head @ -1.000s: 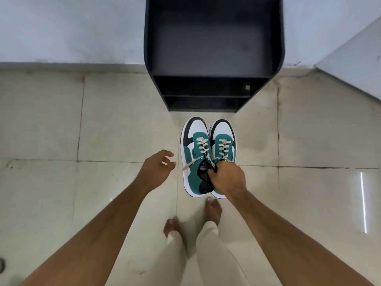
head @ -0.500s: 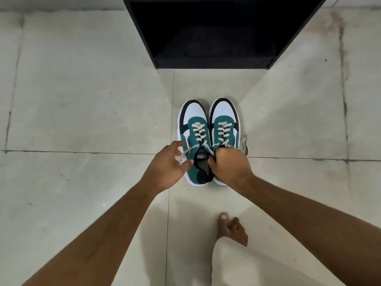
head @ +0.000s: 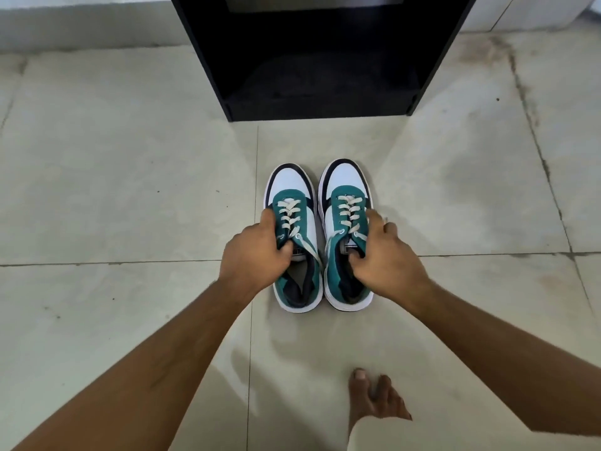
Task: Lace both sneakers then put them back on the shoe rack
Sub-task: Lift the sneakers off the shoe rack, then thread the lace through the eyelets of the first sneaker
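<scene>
We see two bare forearms reaching down over a floor (head: 113,190) of large pale glossy tiles with thin dark grout lines. From the left, our left hand (head: 253,255) is clamped on the left sneaker (head: 294,239): the fingers wrap its outer side and the thumb hooks over the collar by the tongue. This shoe is low and rounded, with a smooth white toe panel, a dark band around the toe, teal suede-like side panels, a thick white rubbery sole and flat cream laces (head: 289,216) crossed in rows.

Just beside it, almost touching, stands the right sneaker (head: 346,236), the same in shape and colour, also laced. Our right hand (head: 387,262) grips it, thumb tucked inside the opening and fingers spread along its outer side.

Both sneakers, two in all, sit side by side with toes pointing at the shoe rack (head: 318,60), a black boxy unit with matte flat panels and an open dark compartment, standing apart from them.

At lower right one bare foot (head: 374,395) shows beneath a pale trouser hem.
</scene>
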